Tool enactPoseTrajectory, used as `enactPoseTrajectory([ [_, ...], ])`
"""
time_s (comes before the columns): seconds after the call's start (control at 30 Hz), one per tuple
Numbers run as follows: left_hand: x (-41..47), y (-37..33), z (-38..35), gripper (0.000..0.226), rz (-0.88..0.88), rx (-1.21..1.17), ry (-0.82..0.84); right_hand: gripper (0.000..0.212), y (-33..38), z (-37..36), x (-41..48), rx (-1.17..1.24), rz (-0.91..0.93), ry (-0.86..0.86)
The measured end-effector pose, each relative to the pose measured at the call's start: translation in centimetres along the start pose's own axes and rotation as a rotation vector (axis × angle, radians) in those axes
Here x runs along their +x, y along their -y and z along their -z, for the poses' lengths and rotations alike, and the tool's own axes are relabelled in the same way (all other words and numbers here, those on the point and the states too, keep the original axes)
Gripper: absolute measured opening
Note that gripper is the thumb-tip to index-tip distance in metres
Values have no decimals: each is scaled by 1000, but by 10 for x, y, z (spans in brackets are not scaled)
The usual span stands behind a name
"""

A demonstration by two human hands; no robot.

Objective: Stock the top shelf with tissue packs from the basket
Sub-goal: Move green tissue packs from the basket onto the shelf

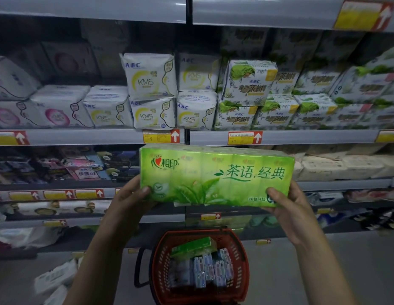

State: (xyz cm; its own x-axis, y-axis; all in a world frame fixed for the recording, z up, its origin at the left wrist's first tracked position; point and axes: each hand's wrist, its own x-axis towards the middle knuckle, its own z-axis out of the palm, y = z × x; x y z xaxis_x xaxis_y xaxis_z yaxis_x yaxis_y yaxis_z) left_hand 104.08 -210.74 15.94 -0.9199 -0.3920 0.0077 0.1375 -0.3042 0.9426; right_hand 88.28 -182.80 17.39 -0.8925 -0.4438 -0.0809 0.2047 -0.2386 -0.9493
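Note:
A long green tissue pack (216, 175) with leaf print is held level in front of the shelves, at the height of the second shelf edge. My left hand (132, 194) grips its left end and my right hand (288, 205) grips its right end, thumbs on the front face. Below, on the floor, stands a red basket (161, 252) holding another green tissue pack (194, 246) lying on several blue-and-white packs (205, 271). The top shelf edge (257, 14) runs along the upper frame; what lies on it is hidden.
The shelf below the top one is full of white and green wrapped packs (152, 89). Lower shelves hold dark and pale packages. Price tags with red arrows line the shelf edges. A few white packs (55, 278) lie on the floor at left.

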Motion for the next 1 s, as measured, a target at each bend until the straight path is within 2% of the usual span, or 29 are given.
enactPoseTrajectory([
  [0.1, 6, -7, -2, 32, -13, 30, 24, 43, 7, -1, 0, 11, 18, -2],
  [0.2, 12, -10, -2, 73, 0, 19, 32, 42, 16, 1, 0, -3, 45, -7],
  [0.23, 15, -12, -4, 73, 5, 0, 15, 43, 19, 2, 1, -13, 60, -6],
  [0.33, 21, -18, -10, 43, 3, -46, 0, 43, 30, 2, 2, -44, 100, 16],
  [0.4, 25, -19, -11, 37, -7, -71, 0, 43, 37, 2, 2, -59, 124, 27],
  [0.53, 28, -34, -15, 38, -53, -75, 13, 46, 52, -2, 4, -67, 184, 32],
  [0.6, 30, -45, -17, 51, -68, -99, 29, 45, 59, -4, 5, -60, 206, 31],
  [0.63, 32, -49, -17, 63, -72, -104, 22, 51, 63, -6, 6, -60, 215, 36],
  [0.7, 35, -58, -18, 78, -86, -120, -3, 75, 72, -9, 7, -73, 217, 45],
  [0.8, 39, -72, -23, 74, -135, -122, 17, 90, 84, -14, 7, -84, 233, 27],
  [1.0, 39, -99, -36, 68, -220, -92, 74, 92, 108, -20, 5, -56, 309, 15],
])
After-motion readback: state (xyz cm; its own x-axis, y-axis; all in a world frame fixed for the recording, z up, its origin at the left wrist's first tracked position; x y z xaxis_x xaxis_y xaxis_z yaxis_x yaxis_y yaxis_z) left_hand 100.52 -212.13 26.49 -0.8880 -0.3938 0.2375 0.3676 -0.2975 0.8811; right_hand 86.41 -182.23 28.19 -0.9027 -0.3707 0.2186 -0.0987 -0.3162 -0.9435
